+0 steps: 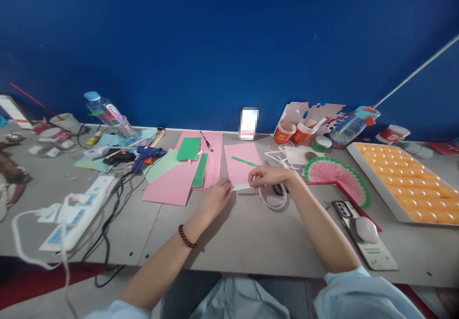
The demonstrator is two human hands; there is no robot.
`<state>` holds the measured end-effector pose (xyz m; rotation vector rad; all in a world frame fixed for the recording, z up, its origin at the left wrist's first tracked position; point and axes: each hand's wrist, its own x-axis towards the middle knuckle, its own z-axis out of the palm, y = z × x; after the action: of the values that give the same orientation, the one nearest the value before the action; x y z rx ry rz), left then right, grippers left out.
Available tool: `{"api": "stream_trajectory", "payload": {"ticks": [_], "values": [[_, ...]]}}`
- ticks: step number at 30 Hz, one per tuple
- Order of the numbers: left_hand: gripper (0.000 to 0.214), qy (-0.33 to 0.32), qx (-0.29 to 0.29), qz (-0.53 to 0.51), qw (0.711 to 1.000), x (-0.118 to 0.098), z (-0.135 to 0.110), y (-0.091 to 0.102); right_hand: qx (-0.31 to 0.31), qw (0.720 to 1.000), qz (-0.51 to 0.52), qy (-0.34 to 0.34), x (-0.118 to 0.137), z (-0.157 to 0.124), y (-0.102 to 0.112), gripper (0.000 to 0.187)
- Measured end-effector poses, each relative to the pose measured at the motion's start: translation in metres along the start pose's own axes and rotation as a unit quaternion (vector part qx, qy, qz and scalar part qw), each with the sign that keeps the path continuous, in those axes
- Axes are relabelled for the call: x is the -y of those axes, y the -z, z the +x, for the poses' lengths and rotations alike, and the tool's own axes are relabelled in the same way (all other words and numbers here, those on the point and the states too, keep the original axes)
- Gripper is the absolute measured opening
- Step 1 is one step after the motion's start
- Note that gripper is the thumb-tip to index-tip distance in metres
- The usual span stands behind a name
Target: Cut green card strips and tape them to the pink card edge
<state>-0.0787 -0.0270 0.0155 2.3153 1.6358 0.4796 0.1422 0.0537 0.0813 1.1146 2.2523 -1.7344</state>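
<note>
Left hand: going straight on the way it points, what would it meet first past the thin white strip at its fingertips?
Probably the pink rectangular paper sheet, just beyond the left hand in that line. Height is unclear, so it might pass over the sheet.

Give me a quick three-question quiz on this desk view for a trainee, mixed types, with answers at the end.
1. Which wrist wears the beaded bracelet?
2. True or false: the black pen lies on pink paper.
3. What spans the gap between the left hand and the right hand? A) a bottle B) a white strip C) a phone

Key: 1. The left; 2. True; 3. B
</note>
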Motion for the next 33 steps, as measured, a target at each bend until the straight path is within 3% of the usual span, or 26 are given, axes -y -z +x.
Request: {"api": "stream_trajectory", "payload": {"ticks": [3, 13, 33], "values": [[0.023, 0.002, 0.014, 0.015, 1.0, 0.001, 0.0, 0.001, 0.016, 0.999, 0.016, 0.035, 0.0, 0.001, -0.001, 0.024], [0.025, -0.03, 0.052, -0.004, 0.998, 0.004, -0.001, 0.018, 0.004, 1.0, -0.016, 0.016, -0.007, 0.006, 0.0, 0.022], [0.034, -0.048, 0.031, -0.043, 0.997, 0.008, -0.001, 0.019, -0.048, 0.998, -0.035, -0.031, -0.002, 0.013, -0.012, 0.016]]}}
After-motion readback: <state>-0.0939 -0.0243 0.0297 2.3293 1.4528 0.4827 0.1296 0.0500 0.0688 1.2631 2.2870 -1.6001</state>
